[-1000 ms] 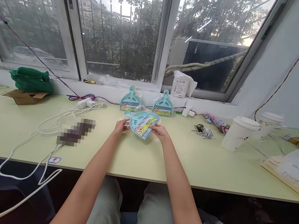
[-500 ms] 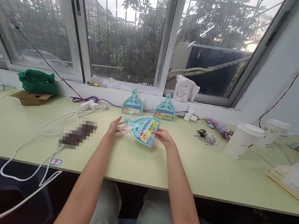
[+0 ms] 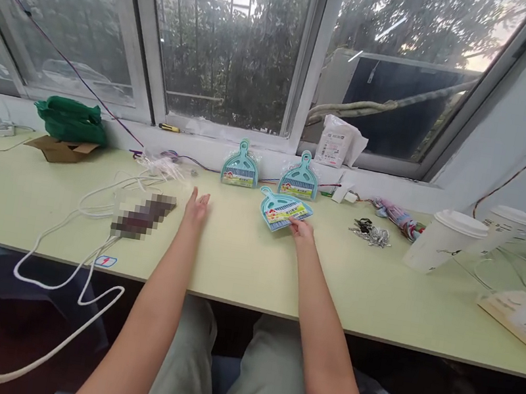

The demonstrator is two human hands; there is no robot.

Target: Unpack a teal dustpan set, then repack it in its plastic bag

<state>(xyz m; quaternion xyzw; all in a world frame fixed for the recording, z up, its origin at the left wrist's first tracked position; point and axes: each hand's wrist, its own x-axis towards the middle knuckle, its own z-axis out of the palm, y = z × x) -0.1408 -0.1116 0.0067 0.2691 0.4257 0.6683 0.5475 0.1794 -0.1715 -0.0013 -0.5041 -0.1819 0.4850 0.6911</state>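
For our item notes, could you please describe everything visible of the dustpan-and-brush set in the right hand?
The dustpan-and-brush set is turquoise, apparently plastic, with a short handle, bluish bristles and a colourful printed label across its front. It is tilted, label facing up, handle towards the picture's upper left. The right hand grips its lower right edge. It is over the table, in front of two similar upright sets; whether it touches the table is unclear.

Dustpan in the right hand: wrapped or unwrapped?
Looks unwrapped: no film shows around the dustpan in the right hand; clear plastic shows farther left.
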